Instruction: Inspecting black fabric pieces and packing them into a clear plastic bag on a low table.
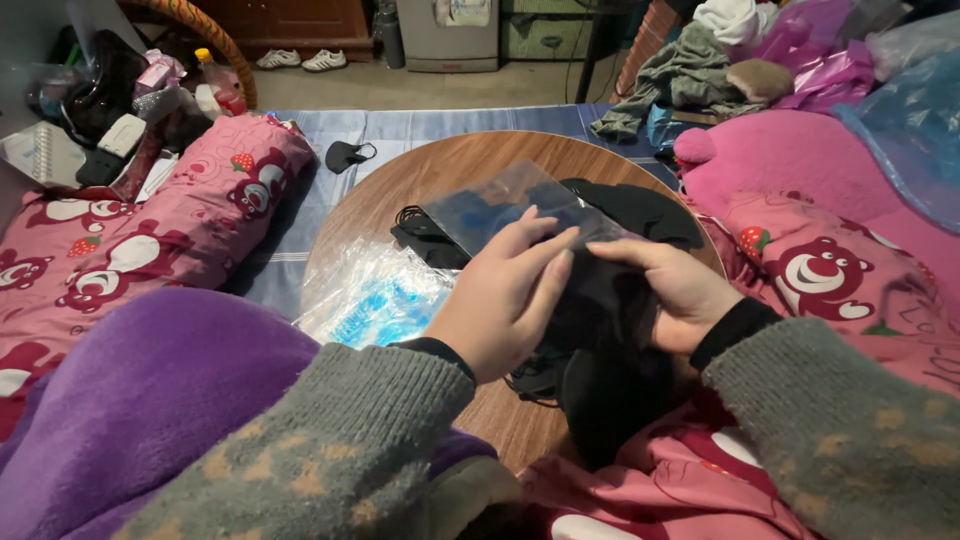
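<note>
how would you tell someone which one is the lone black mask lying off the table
Start at the round wooden table in the middle, then look just past its far left edge to the blue-grey mat. The black mask lies there alone, beside the pink quilt, while the other black masks are piled on the table near the hands.
</note>
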